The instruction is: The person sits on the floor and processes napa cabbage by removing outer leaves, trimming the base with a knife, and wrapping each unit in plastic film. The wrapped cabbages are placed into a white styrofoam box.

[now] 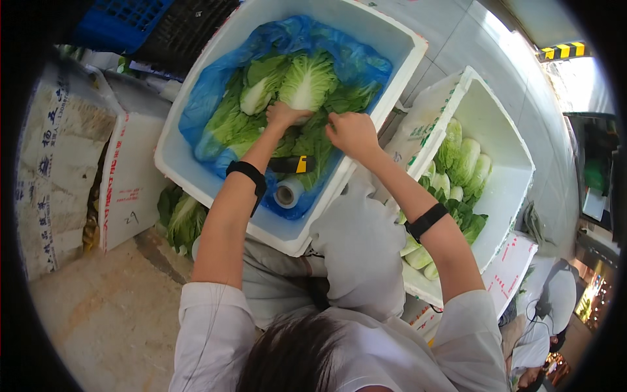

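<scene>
A white foam box point(168, 145) lined with blue plastic point(362, 65) holds loose leaves and heads of napa cabbage. My left hand point(283, 115) grips the base of a pale green cabbage point(302, 81), beside another head point(258, 91). My right hand point(351, 136) is to its right, fingers curled in at the leaves point(343, 98); what they hold, if anything, is hidden. Below both hands, a black-and-yellow cutter point(294, 164) lies on the leaves, above a clear plastic roll point(287, 195).
A second foam box point(509, 170) with several cabbages point(465, 163) stands at right. Stacked cartons point(130, 189) and greens point(183, 222) are at left, crates point(124, 23) behind. Two co-workers in pale clothes point(548, 300) are at lower right. Tiled floor point(490, 49) shows beyond the boxes.
</scene>
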### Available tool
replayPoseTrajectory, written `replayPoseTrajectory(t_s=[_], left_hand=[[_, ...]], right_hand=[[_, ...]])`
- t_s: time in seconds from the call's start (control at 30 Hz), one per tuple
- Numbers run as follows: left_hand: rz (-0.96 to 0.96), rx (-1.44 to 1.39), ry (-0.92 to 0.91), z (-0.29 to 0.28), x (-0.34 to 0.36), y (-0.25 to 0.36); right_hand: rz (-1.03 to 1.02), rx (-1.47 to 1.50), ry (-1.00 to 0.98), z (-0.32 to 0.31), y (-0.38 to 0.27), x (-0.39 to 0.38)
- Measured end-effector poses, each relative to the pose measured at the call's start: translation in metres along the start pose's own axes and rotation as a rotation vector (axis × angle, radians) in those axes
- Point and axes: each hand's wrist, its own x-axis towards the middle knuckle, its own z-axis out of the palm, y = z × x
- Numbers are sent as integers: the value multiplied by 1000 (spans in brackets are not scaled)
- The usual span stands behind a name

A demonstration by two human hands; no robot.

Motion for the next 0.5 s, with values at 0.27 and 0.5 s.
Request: replayPoseTrajectory(t_s=[0.27, 0.5], left_hand=[[86, -347, -121, -40, -31, 18], [12, -780, -109, -107, -77, 44]], right_hand=[[12, 12, 2, 0, 0, 0], [13, 33, 27, 0, 1, 0]])
